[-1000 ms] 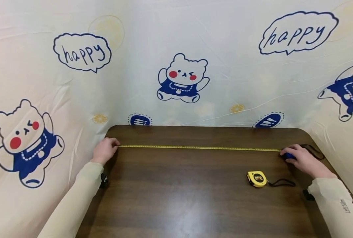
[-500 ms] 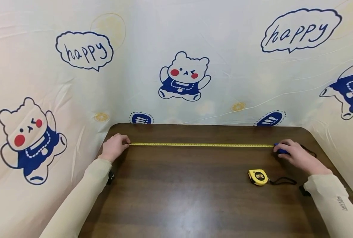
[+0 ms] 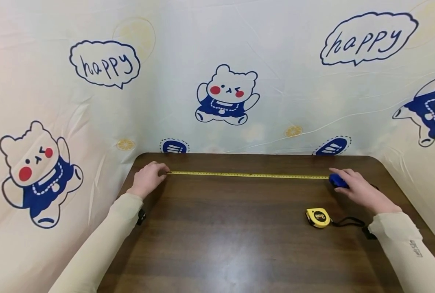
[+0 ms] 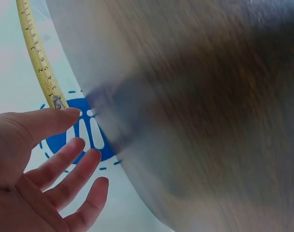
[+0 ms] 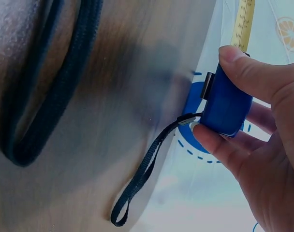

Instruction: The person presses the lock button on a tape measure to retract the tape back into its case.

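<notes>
A yellow tape blade [image 3: 250, 175] stretches nearly straight across the far part of the table between my hands. My left hand [image 3: 149, 178] holds its end; in the left wrist view the thumb lies against the metal hook [image 4: 57, 102], and the other fingers are spread apart, with the index finger mostly hidden. On the right, my right hand [image 3: 360, 189] grips the blue tape measure [image 3: 338, 181] that the blade comes out of. The right wrist view has its blue case [image 5: 227, 99] between thumb and fingers, with a black wrist strap [image 5: 142, 169] dangling from it.
A yellow tape measure [image 3: 318, 218] with a black strap [image 3: 349, 221] lies on the brown table [image 3: 217, 236], nearer than the right hand. Behind and beside the table hangs a pale printed cloth [image 3: 158, 101] with bears.
Both hands have moved inward, the left to the right and the right to the left. The stretch of blade between them has become shorter. The yellow tape measure stays put.
</notes>
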Demonstrator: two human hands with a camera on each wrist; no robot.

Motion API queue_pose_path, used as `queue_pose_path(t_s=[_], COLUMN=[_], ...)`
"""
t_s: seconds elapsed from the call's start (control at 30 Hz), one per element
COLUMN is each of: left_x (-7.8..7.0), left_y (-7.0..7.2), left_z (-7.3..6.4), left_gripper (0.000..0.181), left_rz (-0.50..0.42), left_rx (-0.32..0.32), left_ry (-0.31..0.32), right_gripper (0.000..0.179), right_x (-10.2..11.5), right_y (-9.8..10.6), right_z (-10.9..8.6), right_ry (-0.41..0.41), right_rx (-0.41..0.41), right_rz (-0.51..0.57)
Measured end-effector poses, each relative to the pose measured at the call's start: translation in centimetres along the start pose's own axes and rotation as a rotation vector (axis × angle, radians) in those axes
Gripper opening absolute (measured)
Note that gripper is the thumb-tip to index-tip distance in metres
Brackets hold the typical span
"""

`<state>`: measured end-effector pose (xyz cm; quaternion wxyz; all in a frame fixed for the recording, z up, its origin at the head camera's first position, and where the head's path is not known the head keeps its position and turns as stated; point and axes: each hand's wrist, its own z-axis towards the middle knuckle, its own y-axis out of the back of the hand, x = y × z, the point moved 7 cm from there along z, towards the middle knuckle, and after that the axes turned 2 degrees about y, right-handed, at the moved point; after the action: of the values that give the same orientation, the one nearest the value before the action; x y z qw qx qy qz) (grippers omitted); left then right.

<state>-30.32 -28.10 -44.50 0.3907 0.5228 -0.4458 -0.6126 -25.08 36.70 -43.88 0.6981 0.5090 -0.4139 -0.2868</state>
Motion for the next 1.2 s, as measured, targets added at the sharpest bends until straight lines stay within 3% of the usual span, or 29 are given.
queue_pose_path(t_s=[0.33,0.63,0.87,1.2], left_x=[-1.9,-3.5,-4.8,-6.9], left_y=[-0.7,-1.0,-1.3,-2.1], left_z=[0.3,0.1,0.0,0.2], left_gripper=[0.019,0.019,0.020,0.019], left_rz=[-0.016,-0.015,-0.021,-0.026], left_rx=[-0.015,0.013,0.025,0.046], left_ry=[-0.044,-0.049,-0.063,-0.102], right_gripper=[0.067,0.076,0.071,0.061], right_x=[0.9,1.6,2.6,3.5], right_y=[0.2,-0.4,-0.3,-0.7], right_z=[0.1,0.8,1.1,1.6], right_ry=[0.037,0.017,0.070,0.072], right_rx=[-0.056,0.003,-0.049,-0.024], right_rz=[-0.031,0.008,-0.014,-0.029])
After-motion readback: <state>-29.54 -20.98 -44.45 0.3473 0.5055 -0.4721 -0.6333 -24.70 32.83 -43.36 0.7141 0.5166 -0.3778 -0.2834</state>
